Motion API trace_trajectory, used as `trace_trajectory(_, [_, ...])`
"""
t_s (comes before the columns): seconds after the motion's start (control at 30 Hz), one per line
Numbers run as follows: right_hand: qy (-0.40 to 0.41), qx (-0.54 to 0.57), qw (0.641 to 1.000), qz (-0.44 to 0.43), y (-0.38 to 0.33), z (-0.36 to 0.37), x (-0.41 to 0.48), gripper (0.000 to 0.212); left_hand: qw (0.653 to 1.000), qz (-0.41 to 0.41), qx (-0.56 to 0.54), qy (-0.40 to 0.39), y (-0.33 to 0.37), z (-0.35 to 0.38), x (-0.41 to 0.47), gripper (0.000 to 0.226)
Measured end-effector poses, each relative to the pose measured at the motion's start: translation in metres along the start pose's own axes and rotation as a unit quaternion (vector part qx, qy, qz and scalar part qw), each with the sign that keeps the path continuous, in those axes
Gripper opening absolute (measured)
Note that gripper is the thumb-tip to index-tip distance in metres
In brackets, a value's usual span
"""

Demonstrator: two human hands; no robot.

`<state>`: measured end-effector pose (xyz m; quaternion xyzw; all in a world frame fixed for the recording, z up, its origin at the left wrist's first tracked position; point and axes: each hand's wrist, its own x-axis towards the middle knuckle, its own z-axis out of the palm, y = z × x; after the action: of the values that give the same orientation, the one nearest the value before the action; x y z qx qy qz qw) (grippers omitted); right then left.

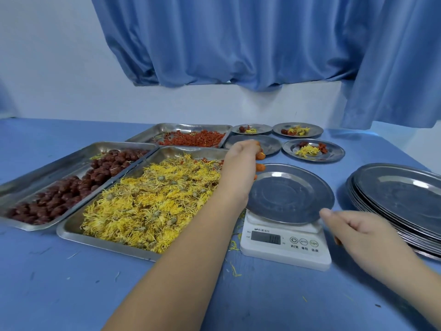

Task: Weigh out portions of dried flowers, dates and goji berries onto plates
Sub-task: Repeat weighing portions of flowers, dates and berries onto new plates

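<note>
Empty plate (290,194) sits on scale (285,242). Left hand (241,161) at its 10 o'clock, fingers curled, contents not discernible. Right hand (358,232) at 4 o'clock, loosely curled, holding nothing visible. Flowers (150,201) at 9 o'clock. Advise adding small pinches at plate centre, checking display
</note>
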<state>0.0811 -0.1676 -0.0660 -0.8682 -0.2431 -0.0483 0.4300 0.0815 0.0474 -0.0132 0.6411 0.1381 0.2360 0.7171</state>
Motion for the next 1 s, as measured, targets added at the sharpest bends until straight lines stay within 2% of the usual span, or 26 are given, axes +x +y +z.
trace_trajectory(0.13, [0.07, 0.021, 0.997, -0.028, 0.0, 0.004, -0.003, 0.051, 0.996, 0.054, 0.075, -0.008, 0.002, 0.002, -0.008, 0.013])
trace_trajectory(0.27, [0.066, 0.091, 0.994, 0.014, 0.006, 0.005, -0.001, 0.057, 0.976, 0.145, 0.159, -0.018, 0.016, -0.013, -0.007, 0.012])
trace_trajectory(0.33, [0.054, 0.11, 0.992, 0.032, 0.008, 0.004, 0.001, 0.062, 0.974, 0.151, 0.167, -0.005, 0.023, -0.029, -0.003, 0.014])
trace_trajectory(0.43, [0.043, 0.091, 0.994, 0.03, 0.009, 0.004, 0.003, 0.064, 0.95, 0.156, 0.269, -0.013, 0.03, -0.058, 0.007, 0.014])
trace_trajectory(0.53, [0.04, 0.085, 0.995, 0.03, 0.007, 0.004, 0.003, 0.064, 0.902, 0.164, 0.4, -0.015, 0.042, -0.091, 0.021, 0.017])
trace_trajectory(0.57, [0.042, 0.088, 0.995, 0.032, 0.006, 0.003, 0.003, 0.063, 0.866, 0.17, 0.47, -0.003, 0.045, -0.1, 0.028, 0.021])
trace_trajectory(0.6, [0.044, 0.092, 0.994, 0.035, 0.005, 0.003, 0.003, 0.063, 0.815, 0.175, 0.553, 0.003, 0.047, -0.107, 0.034, 0.026])
trace_trajectory(0.67, [0.043, 0.094, 0.994, 0.038, 0.005, 0.005, 0.003, 0.06, 0.718, 0.164, 0.676, -0.033, 0.045, -0.112, 0.044, 0.03])
trace_trajectory(0.7, [0.04, 0.088, 0.995, 0.034, 0.005, 0.005, 0.002, 0.059, 0.696, 0.151, 0.698, -0.069, 0.04, -0.111, 0.046, 0.029])
trace_trajectory(0.8, [0.034, 0.074, 0.996, 0.021, 0.007, 0.007, 0.003, 0.057, 0.689, 0.111, 0.694, -0.175, 0.027, -0.101, 0.052, 0.035])
trace_trajectory(0.83, [0.032, 0.072, 0.997, 0.017, 0.008, 0.007, 0.003, 0.056, 0.676, 0.101, 0.703, -0.195, 0.023, -0.098, 0.054, 0.039])
trace_trajectory(0.93, [0.026, 0.068, 0.997, 0.016, 0.012, 0.007, 0.004, 0.055, 0.628, 0.088, 0.744, -0.208, 0.019, -0.094, 0.059, 0.043])
trace_trajectory(1.0, [0.024, 0.07, 0.997, 0.015, 0.016, 0.007, 0.006, 0.055, 0.637, 0.083, 0.741, -0.194, 0.023, -0.096, 0.063, 0.04])
